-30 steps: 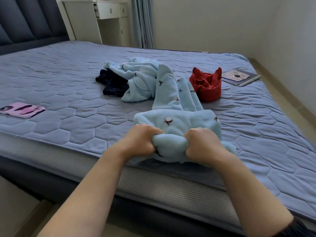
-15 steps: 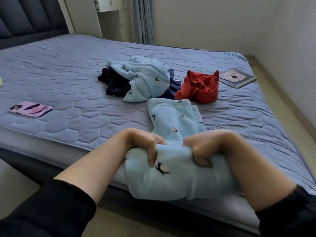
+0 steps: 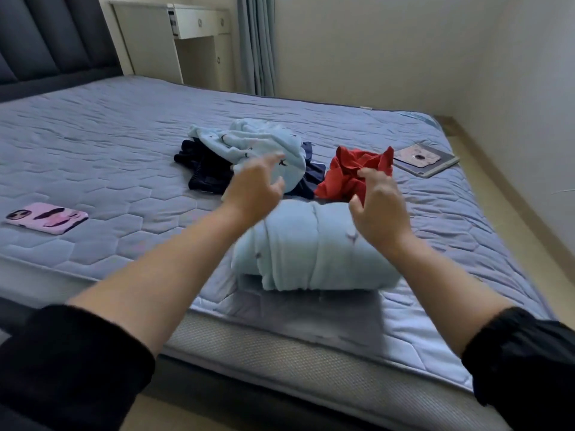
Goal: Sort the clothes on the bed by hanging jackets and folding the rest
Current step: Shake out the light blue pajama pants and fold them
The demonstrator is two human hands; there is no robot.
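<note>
A folded light blue fleece garment (image 3: 314,253) lies as a thick bundle near the bed's front edge. My left hand (image 3: 253,189) hovers over its far left side, fingers loosely spread and holding nothing. My right hand (image 3: 378,206) hovers above its right side, also empty with fingers relaxed. Behind them a second light blue fleece piece (image 3: 249,144) lies crumpled on a dark navy garment (image 3: 205,172). A crumpled red garment (image 3: 351,171) sits to the right of that pile.
The blue quilted mattress (image 3: 93,150) fills the view. A pink phone (image 3: 46,218) lies at the left, a tablet with a pink case (image 3: 424,158) at the far right. A white dresser (image 3: 174,42) and curtain (image 3: 256,42) stand beyond the bed.
Both hands have let go of the blue fleece bundle, which now rests folded on the bed, and they have lifted above it.
</note>
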